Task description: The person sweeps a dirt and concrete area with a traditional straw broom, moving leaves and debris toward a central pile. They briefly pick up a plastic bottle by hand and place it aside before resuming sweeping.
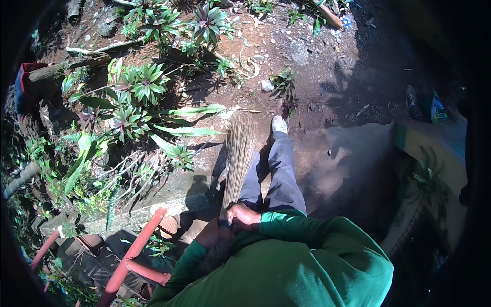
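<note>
A stick broom of thin dry ribs (238, 157) stretches away from my waist, its loose bristle ends fanned out past my knees. Around its bound butt end, close to my belly, my left hand (214, 233) is closed, partly in shadow. My right hand (244, 215) grips the broom just above the left one, with its fingers at the binding. The butt of the broom below my hands is dark and partly hidden by the green sleeves. My grey trousers (284, 169) and one pale shoe (279, 124) show beside the bristles.
Leafy plants (147, 84) and roots cover the bank on the left. A red metal railing (130, 249) rises near my left elbow beside a concrete ledge (168, 203). A low painted wall (431, 149) with a plant stands right. Stony soil (303, 96) lies ahead.
</note>
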A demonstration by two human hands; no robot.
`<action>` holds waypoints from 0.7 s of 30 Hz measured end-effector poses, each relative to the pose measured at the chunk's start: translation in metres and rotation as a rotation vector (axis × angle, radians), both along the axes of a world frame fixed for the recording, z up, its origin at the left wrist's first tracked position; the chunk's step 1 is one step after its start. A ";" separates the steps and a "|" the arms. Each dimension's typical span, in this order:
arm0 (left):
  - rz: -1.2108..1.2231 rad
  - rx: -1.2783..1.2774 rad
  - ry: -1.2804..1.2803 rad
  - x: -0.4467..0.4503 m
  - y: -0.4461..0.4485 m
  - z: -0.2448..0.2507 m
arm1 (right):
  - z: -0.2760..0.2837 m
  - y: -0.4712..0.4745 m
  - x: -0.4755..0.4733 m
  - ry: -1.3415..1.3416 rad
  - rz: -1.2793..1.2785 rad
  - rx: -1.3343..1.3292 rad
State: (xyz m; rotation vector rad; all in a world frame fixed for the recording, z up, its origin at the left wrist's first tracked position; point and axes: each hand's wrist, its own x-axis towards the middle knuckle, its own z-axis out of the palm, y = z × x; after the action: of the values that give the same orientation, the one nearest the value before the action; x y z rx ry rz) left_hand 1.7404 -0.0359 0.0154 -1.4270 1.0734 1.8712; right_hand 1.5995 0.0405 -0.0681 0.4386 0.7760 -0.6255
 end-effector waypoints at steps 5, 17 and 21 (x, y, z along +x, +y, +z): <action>0.099 0.295 -0.012 -0.076 -0.024 -0.087 | -0.055 -0.028 -0.029 0.391 -0.338 0.415; -0.100 0.094 0.237 -0.166 -0.033 -0.027 | 0.018 -0.024 -0.137 0.386 -0.454 0.044; 0.022 0.395 0.119 -0.166 -0.026 -0.036 | 0.011 -0.004 -0.136 0.244 -0.521 0.281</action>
State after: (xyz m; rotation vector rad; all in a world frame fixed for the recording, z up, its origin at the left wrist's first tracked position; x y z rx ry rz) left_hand 1.5740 -0.0620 -0.0209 -1.1149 0.6884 2.0647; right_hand 1.4635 0.0364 -0.0571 0.8473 0.9959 -1.0752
